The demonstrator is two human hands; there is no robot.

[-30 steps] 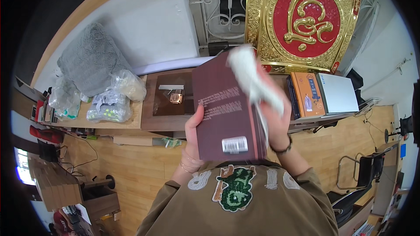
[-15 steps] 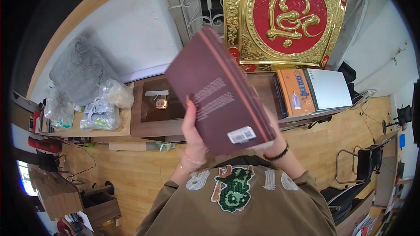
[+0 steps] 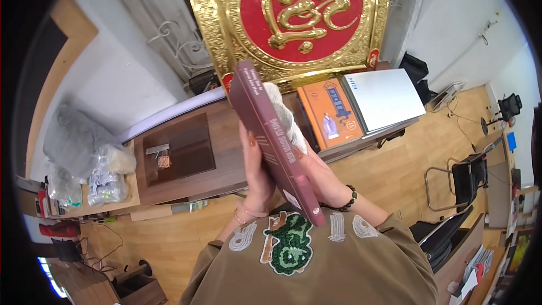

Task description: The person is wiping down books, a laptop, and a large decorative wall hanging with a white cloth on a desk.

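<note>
A maroon hardcover book point(image 3: 274, 141) is held up in front of me on a slant, its spine turned toward me. My left hand point(image 3: 257, 172) grips it from the left, thumb against the cover and the other fingers hidden behind it. On the other side, my right hand point(image 3: 324, 178) presses a crumpled white cloth point(image 3: 287, 116) against the far cover; some of its fingers are covered by the book. A pale label shows near the book's lower end.
Beyond the book is a wooden table point(image 3: 228, 147). An orange book point(image 3: 327, 116) and a white-covered book point(image 3: 384, 99) lie on its right. A red and gold plaque point(image 3: 305, 11) stands behind. Plastic-wrapped bundles point(image 3: 107, 183) sit left; a black chair point(image 3: 463, 183) stands right.
The book has turned from its back cover facing me to its spine facing me. The white cloth has come into fuller sight. The surroundings have shifted left in the view.
</note>
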